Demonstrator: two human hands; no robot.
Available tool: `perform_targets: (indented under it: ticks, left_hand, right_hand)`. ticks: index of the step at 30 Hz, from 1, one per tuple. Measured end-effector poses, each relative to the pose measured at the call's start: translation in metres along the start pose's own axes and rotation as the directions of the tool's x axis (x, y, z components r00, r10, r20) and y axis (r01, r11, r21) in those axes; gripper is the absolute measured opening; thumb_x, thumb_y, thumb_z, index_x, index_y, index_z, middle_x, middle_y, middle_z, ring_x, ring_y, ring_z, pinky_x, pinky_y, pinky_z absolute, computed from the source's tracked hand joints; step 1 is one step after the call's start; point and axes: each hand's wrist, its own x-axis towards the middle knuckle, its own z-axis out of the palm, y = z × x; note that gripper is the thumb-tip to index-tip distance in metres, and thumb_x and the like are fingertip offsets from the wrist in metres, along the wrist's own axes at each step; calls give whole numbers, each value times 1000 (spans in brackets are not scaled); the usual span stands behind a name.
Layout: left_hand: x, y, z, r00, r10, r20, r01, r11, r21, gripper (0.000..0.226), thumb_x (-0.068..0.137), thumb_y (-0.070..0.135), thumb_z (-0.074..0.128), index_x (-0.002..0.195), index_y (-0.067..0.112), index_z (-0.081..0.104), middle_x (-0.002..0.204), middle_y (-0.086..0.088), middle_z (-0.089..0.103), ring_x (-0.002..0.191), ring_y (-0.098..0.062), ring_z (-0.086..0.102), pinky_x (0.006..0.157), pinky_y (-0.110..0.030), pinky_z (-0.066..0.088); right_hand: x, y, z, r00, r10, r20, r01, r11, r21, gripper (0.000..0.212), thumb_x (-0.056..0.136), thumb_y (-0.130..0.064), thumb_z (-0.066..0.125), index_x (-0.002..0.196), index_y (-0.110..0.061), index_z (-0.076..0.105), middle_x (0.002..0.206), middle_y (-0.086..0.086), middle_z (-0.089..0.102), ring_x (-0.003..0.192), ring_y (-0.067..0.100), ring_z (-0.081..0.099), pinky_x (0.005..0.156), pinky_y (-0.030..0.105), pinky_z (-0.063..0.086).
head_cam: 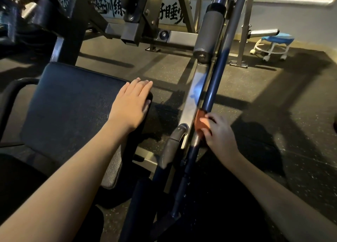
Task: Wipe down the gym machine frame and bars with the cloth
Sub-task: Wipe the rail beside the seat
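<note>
Above, roller pad [209, 32] crowds bar [212, 88]; silver beam [194, 97] just beside on left; open floor [273, 99] to right.

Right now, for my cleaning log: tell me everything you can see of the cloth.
The cloth is small, rust-orange, soft-looking fabric, bunched rather than spread. The right hand grips it against the slanted dark blue bar, beside the silver frame beam. Only a patch shows; the hand covers the rest.
</note>
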Motion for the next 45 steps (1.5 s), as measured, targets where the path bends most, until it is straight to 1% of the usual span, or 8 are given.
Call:
perform_targets:
  ticks: [4, 9, 11, 18, 24, 31, 38, 45]
  left_hand:
    - [0, 1, -1, 1000, -16, -9, 16, 1000, -6, 54, 98, 26, 38, 148, 6, 36, 149, -15, 42, 142, -34, 31, 117, -44, 19]
    - [0, 1, 0, 1000, -30, 3, 30, 999, -18, 61, 93, 32, 31, 147, 5, 38, 149, -15, 42, 141, -34, 31, 116, -45, 20]
    - [0, 0, 0, 1000, -21, -1, 21, 1000, -20, 62, 92, 33, 29, 147, 4, 38, 148, -15, 42, 141, -35, 31, 116, -46, 20]
    - [-1, 3, 0, 999, -24, -26, 23, 999, -28, 58, 93, 29, 35, 146, 5, 39, 147, -15, 44, 140, -35, 32, 116, -45, 20]
    - [-1, 0, 1, 1000, -6, -24, 5, 1000, -26, 53, 98, 20, 47, 147, 5, 36, 149, -15, 41, 142, -34, 29, 117, -43, 17]
    - [-2, 2, 4, 998, -12, -68, 10, 1000, -21, 52, 97, 18, 50, 146, 5, 38, 148, -15, 43, 141, -33, 31, 117, -45, 19]
    - [-2, 1, 5, 998, -14, -64, 13, 1000, -12, 50, 98, 19, 46, 145, 5, 40, 147, -15, 44, 140, -33, 33, 116, -45, 21]
    - [-2, 2, 5, 998, -23, -58, 22, 1000, -19, 53, 96, 23, 41, 146, 5, 40, 148, -14, 44, 140, -33, 33, 116, -45, 21]
  right_hand:
    - [-58, -10, 16, 967, -176, 182, 169, 984, 53, 27, 87, -19, 59, 110, -9, 68, 118, 13, 61, 96, 27, 61, 71, 36, 58]
    - [-12, -1, 5, 998, -23, 53, 20, 999, 49, 33, 86, -10, 67, 119, -8, 64, 122, 10, 57, 101, 20, 56, 90, 18, 40]
    - [-1, -1, 3, 999, 40, -12, -39, 998, 55, 33, 87, -8, 64, 119, -3, 62, 125, 12, 57, 110, 26, 55, 94, 29, 42]
    - [-62, -6, 17, 958, -217, 186, 197, 973, 119, 35, 72, -6, 78, 105, -9, 68, 115, 9, 61, 92, 26, 61, 67, 29, 54]
    - [9, -2, -1, 985, 167, -33, -160, 975, 157, 36, 87, -10, 64, 122, -8, 57, 130, 7, 50, 117, 24, 52, 102, 41, 44]
    - [-43, -15, 8, 992, 0, 126, -23, 984, 178, 28, 78, -5, 74, 105, -6, 66, 114, 5, 56, 96, 16, 56, 83, 35, 55]
    - [37, -15, -18, 978, 196, -77, -175, 960, 219, 30, 90, -9, 61, 120, -10, 58, 128, 2, 48, 115, 15, 49, 103, 33, 40]
    - [-2, -16, -8, 992, 126, 6, -125, 979, 163, 32, 87, -7, 64, 119, -9, 61, 124, 2, 54, 112, 17, 55, 100, 39, 47]
